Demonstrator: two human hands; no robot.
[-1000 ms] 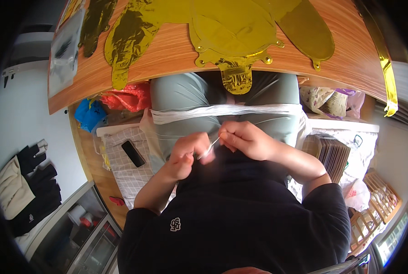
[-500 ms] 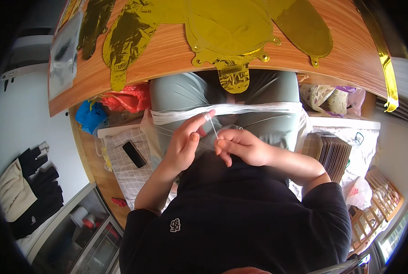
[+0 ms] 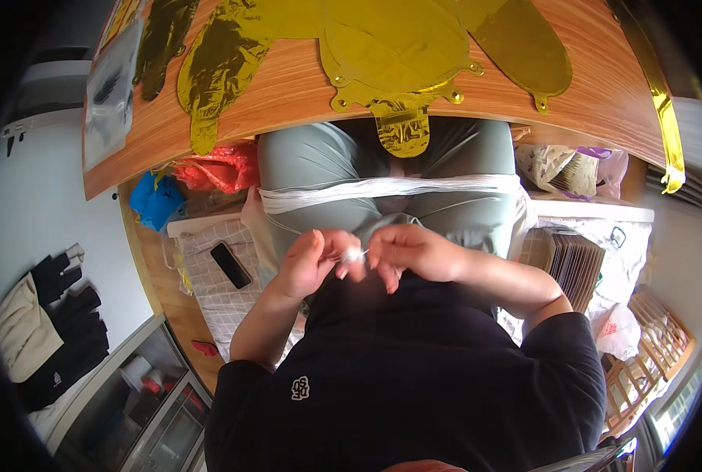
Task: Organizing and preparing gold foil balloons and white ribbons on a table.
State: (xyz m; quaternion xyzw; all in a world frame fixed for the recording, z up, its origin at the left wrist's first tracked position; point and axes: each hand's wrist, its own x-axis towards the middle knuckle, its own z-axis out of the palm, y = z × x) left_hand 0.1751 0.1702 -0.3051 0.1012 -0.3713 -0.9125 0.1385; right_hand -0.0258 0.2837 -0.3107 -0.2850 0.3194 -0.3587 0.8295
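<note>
White thread (image 3: 352, 256) is wound round the fingers of my left hand (image 3: 308, 263), its thumb standing apart and its other fingers bent inward. Close beside it, my right hand (image 3: 418, 253) pinches the thread, with a short length reaching between the two hands. Motion blurs the fingertips. Both hands are in front of my black shirt, above my lap. A bundle of white strands (image 3: 398, 189) is stretched round both my knees, over the grey-green trousers (image 3: 312, 157).
Gold foil shapes (image 3: 398, 47) lie on the wooden table (image 3: 288, 86), one tab hanging over its edge. A gold strip (image 3: 669, 149) hangs at the right. A phone (image 3: 231, 265) rests on checked cloth at my left; a stack of brown sheets (image 3: 571, 271) is at my right.
My left hand has come down toward my body and its pointing finger has bent in. The thread between the hands is shorter. My right hand has barely moved.
</note>
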